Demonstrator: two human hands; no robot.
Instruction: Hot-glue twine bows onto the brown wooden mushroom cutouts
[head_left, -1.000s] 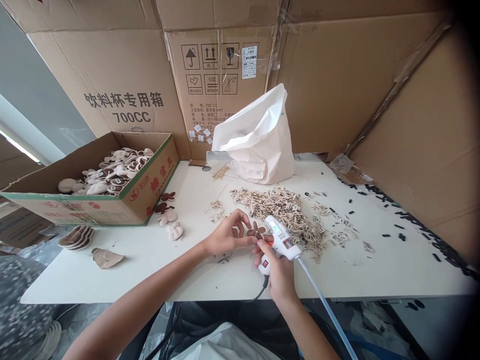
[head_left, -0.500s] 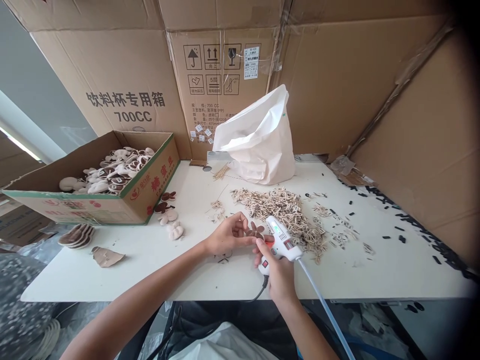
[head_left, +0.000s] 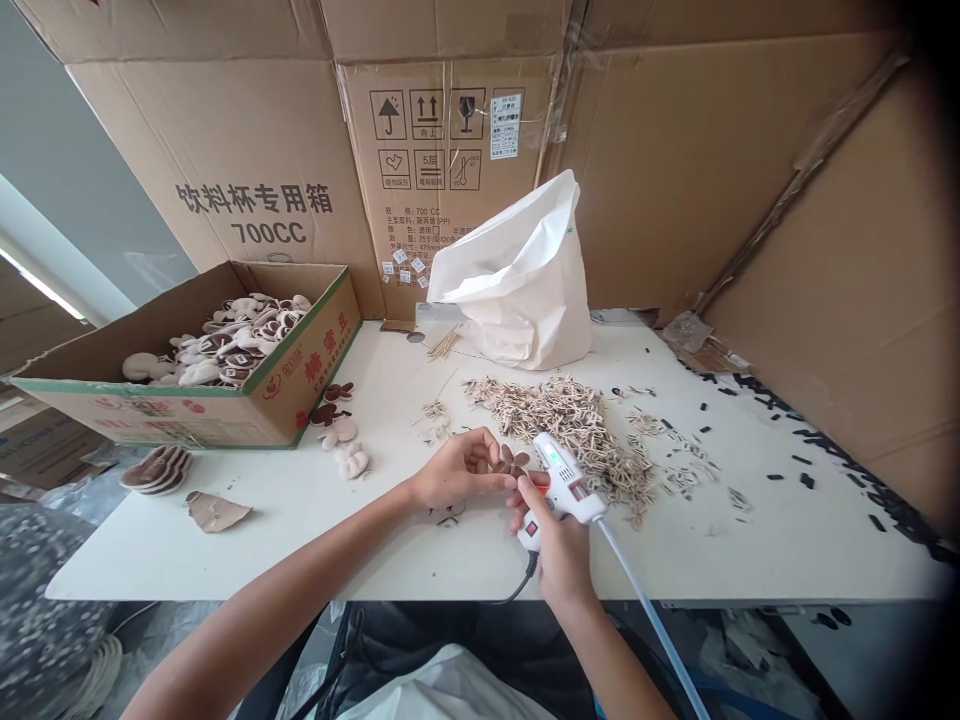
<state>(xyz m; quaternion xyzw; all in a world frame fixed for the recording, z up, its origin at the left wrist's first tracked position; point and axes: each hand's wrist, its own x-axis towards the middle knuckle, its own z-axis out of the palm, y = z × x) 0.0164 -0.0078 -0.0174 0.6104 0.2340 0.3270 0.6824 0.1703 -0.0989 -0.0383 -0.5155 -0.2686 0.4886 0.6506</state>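
Observation:
My left hand [head_left: 454,470] pinches a small brown flower-shaped piece [head_left: 514,461] just above the white table [head_left: 315,540]. My right hand [head_left: 555,545] is wrapped round the handle of a white hot glue gun [head_left: 562,480], index finger along its trigger. The gun's nozzle points left and touches the brown piece. A clear glue stick [head_left: 645,610] runs out of the gun's back toward the lower right, and a black cord [head_left: 517,590] drops off the table's front edge.
A pile of small pale wooden sticks [head_left: 577,425] lies right behind the gun. A white bag [head_left: 517,280] stands at the back. An open carton [head_left: 202,360] of padded pieces sits at the left, with loose pieces [head_left: 341,445] beside it. Black bits [head_left: 795,460] scatter right. Cardboard walls surround the table.
Hardly anything has moved. My left fingers have curled a little closer round the brown piece, and the glue gun stays at it.

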